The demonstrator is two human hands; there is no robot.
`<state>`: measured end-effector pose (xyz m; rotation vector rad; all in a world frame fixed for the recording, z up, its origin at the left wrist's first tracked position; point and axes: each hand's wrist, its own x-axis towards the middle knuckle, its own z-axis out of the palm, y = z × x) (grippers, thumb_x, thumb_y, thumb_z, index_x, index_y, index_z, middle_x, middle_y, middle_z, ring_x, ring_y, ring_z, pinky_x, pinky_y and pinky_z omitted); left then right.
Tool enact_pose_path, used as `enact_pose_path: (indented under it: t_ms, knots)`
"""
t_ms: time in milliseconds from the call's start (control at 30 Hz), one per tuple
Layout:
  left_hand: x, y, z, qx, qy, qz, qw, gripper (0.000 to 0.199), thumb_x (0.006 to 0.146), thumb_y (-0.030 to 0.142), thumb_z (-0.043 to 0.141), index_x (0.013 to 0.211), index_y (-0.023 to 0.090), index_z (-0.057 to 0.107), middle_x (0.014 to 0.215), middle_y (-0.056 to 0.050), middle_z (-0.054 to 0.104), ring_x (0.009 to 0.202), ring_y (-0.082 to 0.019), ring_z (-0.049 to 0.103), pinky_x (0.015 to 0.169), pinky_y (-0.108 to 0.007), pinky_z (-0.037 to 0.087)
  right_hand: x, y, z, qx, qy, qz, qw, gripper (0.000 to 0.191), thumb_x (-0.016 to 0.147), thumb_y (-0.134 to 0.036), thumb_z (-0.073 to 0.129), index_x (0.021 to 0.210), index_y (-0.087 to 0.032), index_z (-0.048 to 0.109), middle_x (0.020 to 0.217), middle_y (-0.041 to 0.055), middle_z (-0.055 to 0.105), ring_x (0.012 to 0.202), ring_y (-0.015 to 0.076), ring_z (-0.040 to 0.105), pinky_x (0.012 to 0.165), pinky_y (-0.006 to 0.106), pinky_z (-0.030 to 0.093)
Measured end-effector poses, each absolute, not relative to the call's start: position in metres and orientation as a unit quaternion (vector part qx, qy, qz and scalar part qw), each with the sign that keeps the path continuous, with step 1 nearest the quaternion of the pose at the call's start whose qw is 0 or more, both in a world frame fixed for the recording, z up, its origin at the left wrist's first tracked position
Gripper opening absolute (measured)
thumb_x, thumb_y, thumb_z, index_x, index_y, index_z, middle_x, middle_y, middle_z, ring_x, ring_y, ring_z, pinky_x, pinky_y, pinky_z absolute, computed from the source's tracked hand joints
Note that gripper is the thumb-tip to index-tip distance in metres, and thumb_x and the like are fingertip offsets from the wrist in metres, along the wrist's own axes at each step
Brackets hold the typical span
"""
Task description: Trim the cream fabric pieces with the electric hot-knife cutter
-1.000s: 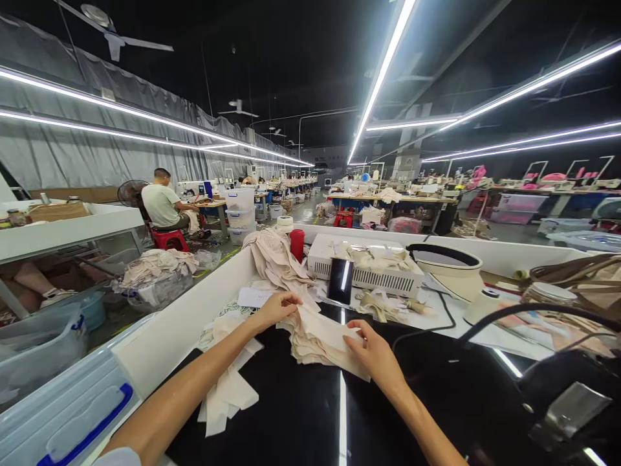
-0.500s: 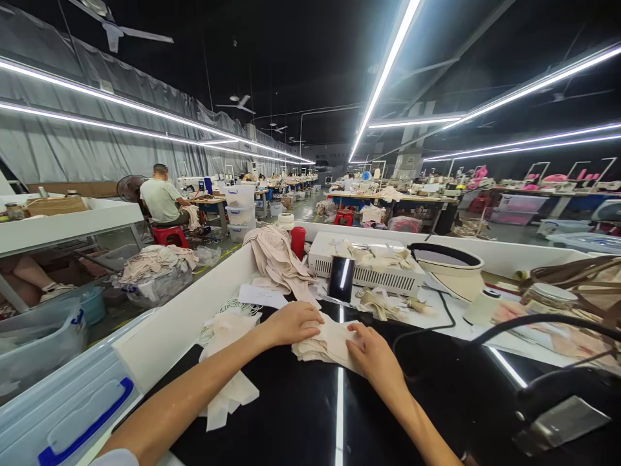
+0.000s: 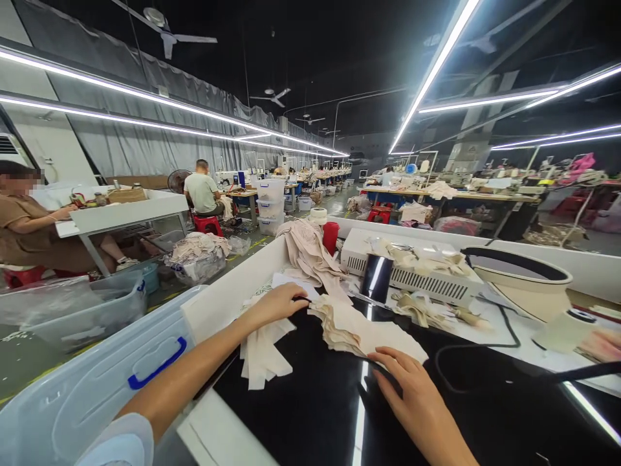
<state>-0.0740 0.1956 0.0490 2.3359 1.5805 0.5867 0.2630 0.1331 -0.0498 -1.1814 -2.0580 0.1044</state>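
A stack of cream fabric pieces [image 3: 373, 327] lies on the black glossy tabletop [image 3: 310, 401], its layers fanned at the left end. My left hand [image 3: 281, 303] hovers by that end, fingers bent, with a dark gap between thumb and fingertips and no cloth visible inside. At the stack's near right edge is my right hand [image 3: 414, 391]; its fingers are apart and the fingertips touch or nearly touch the cloth. More cream fabric strips [image 3: 266, 353] lie below my left forearm. A white paper [image 3: 295, 285] is partly hidden behind my left hand.
Behind the stack stand a white vented box [image 3: 412, 268], a dark cylinder [image 3: 376, 278] and a red container [image 3: 330, 237]. Draped beige cloth [image 3: 310, 249] hangs left of them. A sun visor [image 3: 521, 278] and thread cone [image 3: 565, 333] sit right. One co-worker [image 3: 29, 220] sits far left.
The view has turned left. My left hand has come off the stack to its left, and my right hand has shifted to its near edge. The stack now lies more spread out.
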Motion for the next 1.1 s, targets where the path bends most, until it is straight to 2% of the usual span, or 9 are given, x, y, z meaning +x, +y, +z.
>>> enact_pose_path:
  t_ms: [67, 133, 400, 600, 767, 867, 933, 1000, 1100]
  knots:
    - [-0.103, 0.185, 0.05, 0.778, 0.586, 0.197, 0.108, 0.022, 0.102, 0.033, 0.059, 0.107, 0.018, 0.074, 0.11, -0.007, 0.073, 0.104, -0.024, 0.067, 0.1, -0.038, 0.051, 0.263, 0.12, -0.053, -0.453, -0.803, 0.076, 0.378, 0.027, 0.1, -0.044, 0.054, 0.114, -0.034, 0.075, 0.123, 0.0057, 0.073, 0.115, 0.0294, 0.071, 0.098, 0.047, 0.06]
    - [-0.125, 0.175, 0.046, 0.757, 0.619, 0.185, 0.094, 0.02, 0.103, 0.032, 0.061, 0.1, 0.015, 0.071, 0.101, -0.006, 0.071, 0.097, -0.022, 0.067, 0.095, -0.04, 0.053, 0.261, 0.11, -0.057, -0.45, -0.802, 0.109, 0.377, 0.026, 0.099, -0.046, 0.056, 0.111, -0.035, 0.076, 0.122, 0.0058, 0.074, 0.112, 0.0293, 0.073, 0.096, 0.046, 0.062]
    - [-0.132, 0.163, 0.014, 0.745, 0.637, 0.174, 0.092, 0.024, 0.104, 0.036, 0.067, 0.114, 0.014, 0.068, 0.12, -0.009, 0.067, 0.113, -0.024, 0.065, 0.102, -0.047, 0.054, 0.245, 0.08, -0.047, -0.445, -0.799, 0.212, 0.343, 0.028, 0.096, -0.048, 0.059, 0.11, -0.037, 0.08, 0.126, 0.0085, 0.074, 0.113, 0.0329, 0.074, 0.099, 0.046, 0.063]
    - [-0.126, 0.162, 0.019, 0.732, 0.625, 0.243, 0.122, 0.014, 0.099, 0.027, 0.065, 0.091, 0.016, 0.069, 0.104, -0.007, 0.067, 0.107, -0.025, 0.062, 0.1, -0.043, 0.05, 0.24, 0.059, -0.035, -0.432, -0.786, 0.289, 0.335, 0.027, 0.097, -0.048, 0.059, 0.108, -0.036, 0.08, 0.123, 0.0083, 0.074, 0.111, 0.031, 0.073, 0.099, 0.041, 0.061]
    - [-0.103, 0.142, 0.037, 0.729, 0.561, 0.321, 0.225, 0.017, 0.093, 0.032, 0.058, 0.089, 0.019, 0.067, 0.098, -0.004, 0.068, 0.096, -0.022, 0.064, 0.089, -0.033, 0.05, 0.22, 0.047, -0.039, -0.449, -0.703, 0.426, 0.351, 0.033, 0.093, -0.055, 0.065, 0.11, -0.03, 0.077, 0.116, 0.0094, 0.073, 0.102, 0.0284, 0.072, 0.091, 0.038, 0.061]
    - [-0.078, 0.123, 0.047, 0.727, 0.508, 0.335, 0.318, 0.026, 0.093, 0.043, 0.055, 0.092, 0.018, 0.065, 0.088, -0.002, 0.066, 0.083, -0.018, 0.063, 0.08, -0.029, 0.052, 0.199, 0.044, -0.041, -0.477, -0.573, 0.534, 0.399, 0.066, 0.077, -0.06, 0.081, 0.132, -0.026, 0.066, 0.132, 0.0131, 0.067, 0.107, 0.03, 0.071, 0.09, 0.041, 0.061]
    - [-0.06, 0.111, 0.052, 0.723, 0.475, 0.33, 0.378, 0.03, 0.091, 0.047, 0.057, 0.093, 0.018, 0.065, 0.083, -0.001, 0.064, 0.078, -0.017, 0.062, 0.074, -0.027, 0.052, 0.185, 0.042, -0.039, -0.473, -0.495, 0.584, 0.436, 0.084, 0.067, -0.062, 0.088, 0.137, -0.026, 0.06, 0.135, 0.0143, 0.064, 0.104, 0.0296, 0.072, 0.084, 0.041, 0.062]
    - [-0.045, 0.101, 0.057, 0.717, 0.447, 0.322, 0.426, 0.032, 0.089, 0.048, 0.061, 0.094, 0.017, 0.065, 0.082, -0.001, 0.063, 0.075, -0.015, 0.061, 0.07, -0.025, 0.051, 0.177, 0.038, -0.035, -0.461, -0.438, 0.613, 0.469, 0.087, 0.061, -0.064, 0.092, 0.134, -0.026, 0.062, 0.129, 0.0118, 0.067, 0.1, 0.0272, 0.071, 0.077, 0.038, 0.061]
    - [-0.026, 0.089, 0.062, 0.707, 0.421, 0.307, 0.478, 0.03, 0.087, 0.046, 0.066, 0.092, 0.017, 0.067, 0.083, -0.001, 0.064, 0.074, -0.013, 0.059, 0.069, -0.023, 0.05, 0.175, 0.032, -0.028, -0.441, -0.407, 0.647, 0.47, 0.076, 0.06, -0.064, 0.094, 0.12, -0.025, 0.071, 0.105, 0.005, 0.072, 0.09, 0.0211, 0.068, 0.071, 0.03, 0.057]
